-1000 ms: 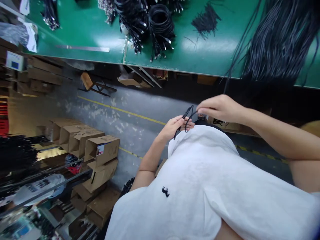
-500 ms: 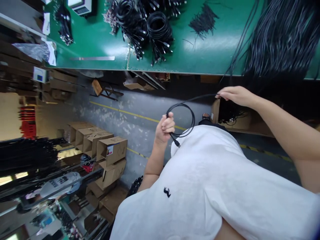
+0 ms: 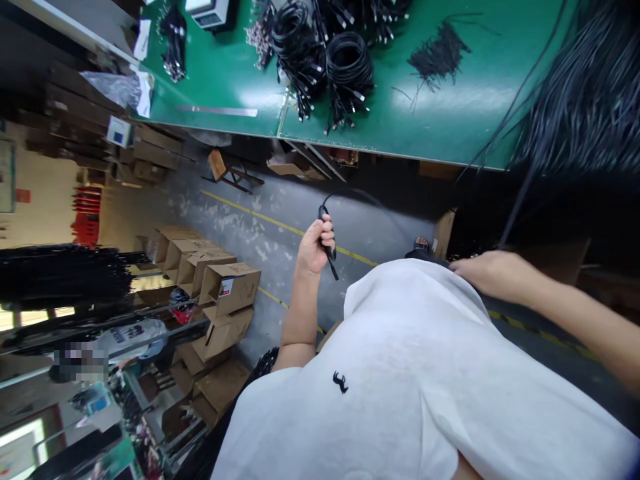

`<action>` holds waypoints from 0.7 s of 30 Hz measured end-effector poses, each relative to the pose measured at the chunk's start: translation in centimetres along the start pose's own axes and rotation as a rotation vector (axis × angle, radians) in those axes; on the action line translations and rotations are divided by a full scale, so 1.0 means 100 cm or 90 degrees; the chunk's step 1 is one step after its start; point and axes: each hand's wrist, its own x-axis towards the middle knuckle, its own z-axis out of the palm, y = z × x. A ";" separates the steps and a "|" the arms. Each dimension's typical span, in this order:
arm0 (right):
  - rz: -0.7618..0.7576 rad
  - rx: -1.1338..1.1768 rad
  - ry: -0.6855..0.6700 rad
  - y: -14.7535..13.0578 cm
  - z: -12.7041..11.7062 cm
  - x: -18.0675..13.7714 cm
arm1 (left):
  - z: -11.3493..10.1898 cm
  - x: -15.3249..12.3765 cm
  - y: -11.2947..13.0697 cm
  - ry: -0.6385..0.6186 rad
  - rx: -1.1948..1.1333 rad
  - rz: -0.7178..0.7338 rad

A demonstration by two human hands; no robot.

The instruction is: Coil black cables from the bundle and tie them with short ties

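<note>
the left hand is clenched on a thin black cable, light and floppy, best held near its plug; right hand, beside the cable, fingers unclear.

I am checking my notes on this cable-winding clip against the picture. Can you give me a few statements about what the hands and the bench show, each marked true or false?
1. The left hand is closed around a black cable. True.
2. The right hand holds a cardboard box. False: it rests at the edge of the white shirt, and no box is in it.
3. Coiled black cables lie on the green bench. True.
4. Both hands are resting on the green bench. False: both are below it, over the floor.
5. Open cardboard boxes stand on the left. True.
</note>
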 end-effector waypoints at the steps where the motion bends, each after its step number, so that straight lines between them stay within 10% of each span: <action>1: -0.097 0.038 0.040 -0.030 -0.008 0.009 | 0.003 0.003 -0.006 -0.022 0.050 -0.031; 5: -0.238 0.154 0.131 -0.093 -0.053 0.053 | 0.017 0.004 -0.040 -0.190 0.197 -0.134; 11: -0.135 0.276 0.186 -0.060 -0.094 0.090 | 0.031 -0.009 -0.055 -0.414 0.187 -0.195; 21: -0.061 0.356 0.205 -0.035 -0.069 0.101 | 0.032 -0.010 -0.055 -0.192 0.088 -0.309</action>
